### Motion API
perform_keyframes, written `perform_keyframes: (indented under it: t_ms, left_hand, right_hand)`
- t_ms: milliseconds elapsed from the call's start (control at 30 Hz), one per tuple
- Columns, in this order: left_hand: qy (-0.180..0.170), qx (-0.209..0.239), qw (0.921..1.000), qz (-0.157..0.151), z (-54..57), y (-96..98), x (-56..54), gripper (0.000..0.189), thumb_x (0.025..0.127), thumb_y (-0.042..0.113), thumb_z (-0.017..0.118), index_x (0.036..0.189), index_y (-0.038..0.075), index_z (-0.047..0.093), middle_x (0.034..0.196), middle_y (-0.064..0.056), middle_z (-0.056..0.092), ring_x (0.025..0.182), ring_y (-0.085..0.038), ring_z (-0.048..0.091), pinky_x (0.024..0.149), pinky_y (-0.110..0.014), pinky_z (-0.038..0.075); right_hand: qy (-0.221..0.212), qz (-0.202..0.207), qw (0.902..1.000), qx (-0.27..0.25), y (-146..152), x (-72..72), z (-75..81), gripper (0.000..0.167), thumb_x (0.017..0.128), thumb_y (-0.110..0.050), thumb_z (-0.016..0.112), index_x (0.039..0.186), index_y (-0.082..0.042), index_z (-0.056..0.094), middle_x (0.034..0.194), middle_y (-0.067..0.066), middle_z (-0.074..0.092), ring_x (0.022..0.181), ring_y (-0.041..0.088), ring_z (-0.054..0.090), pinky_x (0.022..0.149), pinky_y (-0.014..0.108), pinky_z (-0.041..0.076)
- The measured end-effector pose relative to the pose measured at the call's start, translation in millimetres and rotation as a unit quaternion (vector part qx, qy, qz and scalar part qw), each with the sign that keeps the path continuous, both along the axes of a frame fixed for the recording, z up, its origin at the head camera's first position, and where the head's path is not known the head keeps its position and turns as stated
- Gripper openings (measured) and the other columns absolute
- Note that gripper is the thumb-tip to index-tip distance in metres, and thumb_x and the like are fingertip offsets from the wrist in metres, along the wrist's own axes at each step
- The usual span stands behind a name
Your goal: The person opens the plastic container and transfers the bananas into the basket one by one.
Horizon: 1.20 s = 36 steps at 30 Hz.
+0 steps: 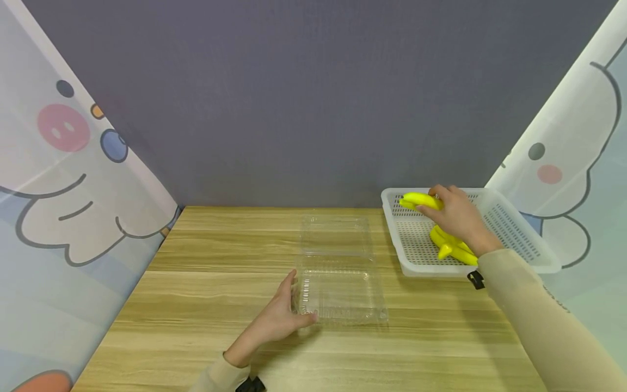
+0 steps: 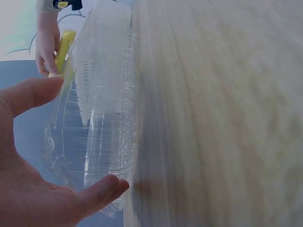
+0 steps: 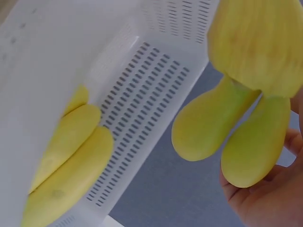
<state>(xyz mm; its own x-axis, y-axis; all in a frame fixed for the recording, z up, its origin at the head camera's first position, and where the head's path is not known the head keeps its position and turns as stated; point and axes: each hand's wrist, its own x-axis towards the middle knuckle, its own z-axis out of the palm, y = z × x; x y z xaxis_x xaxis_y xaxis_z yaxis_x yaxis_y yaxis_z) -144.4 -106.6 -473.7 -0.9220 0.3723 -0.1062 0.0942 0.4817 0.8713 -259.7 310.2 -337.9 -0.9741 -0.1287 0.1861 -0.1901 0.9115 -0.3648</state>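
Note:
My right hand [image 1: 458, 215] grips a small bunch of yellow bananas [image 1: 422, 200] above the left part of a white basket. In the right wrist view, two greenish-yellow fruits of this bunch [image 3: 251, 146] hang down, with fingertips [image 3: 236, 191] against the lower one. More yellow bananas [image 1: 453, 246] lie in the basket, partly hidden by the right wrist. A clear plastic clamshell box [image 1: 343, 294] lies unfolded on the table, its lid flat at the back. My left hand [image 1: 281, 318] is at the box's near left corner, thumb and fingers spread along its edges.
The white perforated basket [image 1: 411, 268] stands at the table's back right, close to the printed right panel [image 1: 563, 163]. Behind the wooden table [image 1: 220, 256] rises a grey wall [image 1: 274, 109]. Another printed panel [image 1: 54, 179] borders the left side.

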Motion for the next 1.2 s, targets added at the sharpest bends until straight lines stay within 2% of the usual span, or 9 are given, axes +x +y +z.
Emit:
perform_keyframes:
  t_ms: [167, 367, 567, 800, 1033, 1200]
  left_hand:
    - [0.0, 0.001, 1.0, 0.002, 0.3, 0.0, 0.1, 0.121, 0.082, 0.037, 0.084, 0.162, 0.005, -0.001, 0.164, -0.028, 0.016, 0.138, -0.057, 0.035, 0.105, -0.069, 0.04]
    - [-0.003, 0.002, 1.0, 0.001, -0.3, 0.4, 0.1, 0.121, 0.083, 0.036, 0.084, 0.162, 0.005, -0.001, 0.164, -0.028, 0.016, 0.139, -0.056, 0.035, 0.105, -0.067, 0.041]
    - [-0.007, 0.009, 0.9999, -0.003, -0.6, 0.5, 0.0, 0.121, 0.083, 0.036, 0.084, 0.162, 0.005, -0.002, 0.164, -0.028, 0.014, 0.141, -0.056, 0.032, 0.106, -0.067, 0.04]
    - [-0.006, 0.008, 0.9999, -0.004, -0.2, -0.1, 0.1, 0.121, 0.083, 0.036, 0.084, 0.162, 0.005, -0.002, 0.164, -0.028, 0.013, 0.14, -0.057, 0.032, 0.106, -0.067, 0.04]
    - [-0.004, 0.009, 0.9999, -0.01, -0.4, -0.4, -0.4, 0.122, 0.083, 0.038, 0.083, 0.162, 0.005, -0.003, 0.165, -0.029, 0.011, 0.141, -0.058, 0.03, 0.105, -0.067, 0.041]
    - [-0.005, 0.011, 0.9999, -0.01, 0.2, -0.4, -0.1, 0.122, 0.083, 0.038, 0.084, 0.162, 0.005, -0.003, 0.165, -0.029, 0.011, 0.141, -0.058, 0.03, 0.105, -0.066, 0.041]
  right_hand:
    - [-0.001, -0.005, 0.9999, 0.013, 5, -2.4, -5.1, 0.059, 0.101, -0.041, 0.062, 0.135, 0.006, 0.051, 0.128, 0.034, 0.049, 0.111, 0.049, 0.046, 0.091, 0.065, 0.043]
    - [-0.023, -0.013, 0.9994, 0.022, 11, -5.9, -13.1, 0.062, 0.102, -0.046, 0.059, 0.137, 0.005, 0.05, 0.124, 0.032, 0.051, 0.109, 0.046, 0.048, 0.091, 0.064, 0.044]
    - [-0.024, -0.024, 0.9992, 0.02, 17, -9.4, -21.8, 0.063, 0.101, -0.045, 0.059, 0.139, 0.004, 0.049, 0.125, 0.031, 0.05, 0.109, 0.044, 0.047, 0.092, 0.064, 0.044]
    - [-0.021, -0.018, 0.9991, 0.032, 19, -12.9, -32.9, 0.062, 0.101, -0.046, 0.06, 0.136, 0.004, 0.051, 0.118, 0.03, 0.053, 0.102, 0.043, 0.048, 0.084, 0.059, 0.045]
    - [-0.022, -0.016, 0.9984, 0.049, 20, -17.2, -44.2, 0.057, 0.1, -0.041, 0.063, 0.135, 0.003, 0.052, 0.12, 0.032, 0.053, 0.107, 0.047, 0.049, 0.086, 0.064, 0.046]
    - [-0.028, -0.016, 0.9977, 0.059, 18, -18.8, -50.5, 0.053, 0.1, -0.037, 0.064, 0.133, 0.002, 0.053, 0.117, 0.032, 0.052, 0.105, 0.046, 0.05, 0.084, 0.063, 0.047]
